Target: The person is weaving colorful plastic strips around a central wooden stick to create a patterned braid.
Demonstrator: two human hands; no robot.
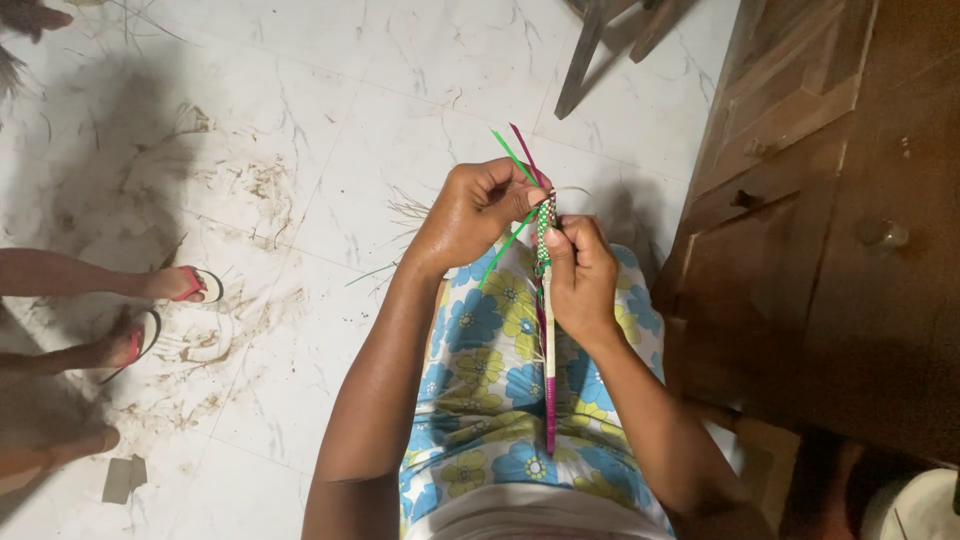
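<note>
Over the lap, both hands pinching woven strip [545, 300], upright, long axis toward floor [330, 150]

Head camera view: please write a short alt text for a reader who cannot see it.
Two hands, left hand and right hand, hold a woven green-and-white strip with loose green and purple strands above a flowered lap. Another person's sandalled feet stand on the littered tile floor.

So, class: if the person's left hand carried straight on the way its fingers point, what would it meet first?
The left hand points rightward, so it would likely meet the braided strip first, with the right hand just behind; depth is unclear.
</note>
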